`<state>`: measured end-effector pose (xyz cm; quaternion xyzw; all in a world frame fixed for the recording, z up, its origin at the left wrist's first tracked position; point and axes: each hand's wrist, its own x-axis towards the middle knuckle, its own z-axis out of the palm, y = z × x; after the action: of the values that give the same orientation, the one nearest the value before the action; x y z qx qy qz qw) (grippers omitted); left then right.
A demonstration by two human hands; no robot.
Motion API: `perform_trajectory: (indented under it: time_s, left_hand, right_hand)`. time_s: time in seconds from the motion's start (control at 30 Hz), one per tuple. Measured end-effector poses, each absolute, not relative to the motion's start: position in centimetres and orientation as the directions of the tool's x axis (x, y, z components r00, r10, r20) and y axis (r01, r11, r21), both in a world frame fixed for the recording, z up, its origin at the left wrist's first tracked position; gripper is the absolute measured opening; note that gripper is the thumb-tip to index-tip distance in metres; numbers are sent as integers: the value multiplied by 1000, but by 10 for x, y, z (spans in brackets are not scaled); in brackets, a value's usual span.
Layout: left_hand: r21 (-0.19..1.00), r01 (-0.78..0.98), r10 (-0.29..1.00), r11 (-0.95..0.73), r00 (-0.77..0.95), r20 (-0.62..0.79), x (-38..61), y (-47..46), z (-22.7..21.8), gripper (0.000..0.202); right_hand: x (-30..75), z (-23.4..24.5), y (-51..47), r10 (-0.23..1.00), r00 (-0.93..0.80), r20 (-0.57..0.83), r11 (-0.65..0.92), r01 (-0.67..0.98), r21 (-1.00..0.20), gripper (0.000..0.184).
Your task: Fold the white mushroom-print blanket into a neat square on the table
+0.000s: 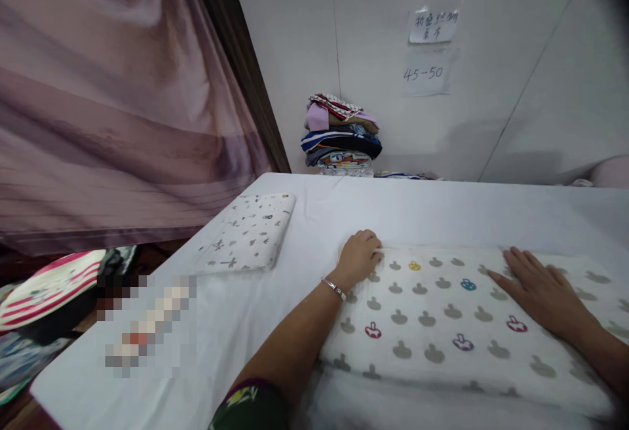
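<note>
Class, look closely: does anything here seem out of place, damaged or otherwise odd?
Yes: a blocky, pixelated patch covers part of the white table at the left, hiding what lies there. Nothing else stands out; the white printed cloth under the left hand and right hand looks undamaged.

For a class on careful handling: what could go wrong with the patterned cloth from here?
The right hand lies on the patterned cloth; sliding could bunch it. The left hand is at the cloth's far left corner; a tug might skew it. The nearby bracelet might snag the cloth.
</note>
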<state>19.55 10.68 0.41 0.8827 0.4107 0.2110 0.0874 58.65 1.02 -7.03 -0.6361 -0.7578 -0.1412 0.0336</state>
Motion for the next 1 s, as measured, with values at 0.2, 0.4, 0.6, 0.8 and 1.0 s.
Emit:
perform_trajectory:
  time_s: [0.2, 0.4, 0.6, 0.8, 1.0]
  left_hand:
    - [364, 715, 802, -598, 536, 264, 198, 109, 4, 6]
    - [442, 767, 884, -465, 426, 192, 198, 112, 4, 11]
    - [378, 784, 870, -493, 454, 193, 199, 110, 6, 8]
    - [225, 763, 795, -607, 577, 189, 200, 100, 14, 14]
    - [240, 688, 723, -684, 684, 100, 197, 82, 33, 13]
  right_hand:
    - [584, -67, 11, 958, -177, 228, 138, 975, 176, 56]
    - [581, -63, 9, 965, -158, 208, 128, 980, 153, 57]
    - [580, -62, 8, 967, -152, 205, 131, 985, 110, 53]
    - [577, -58, 9, 986, -88, 142, 79, 995, 67, 54]
    - [577, -58, 7, 973, -134, 186, 118, 988, 95, 52]
